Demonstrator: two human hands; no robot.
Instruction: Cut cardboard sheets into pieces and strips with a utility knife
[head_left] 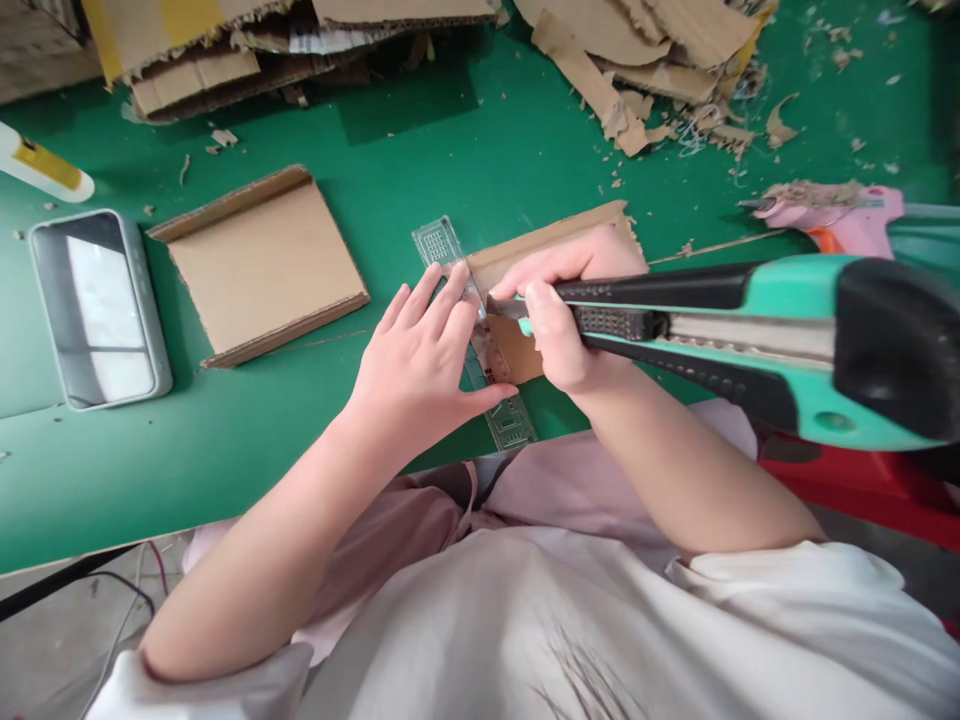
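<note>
My right hand (562, 320) grips a green and black utility knife (750, 330), its handle reaching far toward the camera. The blade points left and meets the edge of a clear plastic ruler (512, 425) lying on a piece of cardboard (551, 240). With fingers spread, my left hand (427, 350) presses flat on the ruler, which slants across the cardboard's left end. My right hand and the knife hide part of that cardboard. To the left rests a cardboard piece with two raised sides (270, 265).
On the green table (262, 460) lie a phone (105, 310) and a white and yellow tube (45, 165) at left. Cardboard stacks (195, 80) and torn scraps (637, 60) fill the back. A pink glue gun (832, 215) sits at right.
</note>
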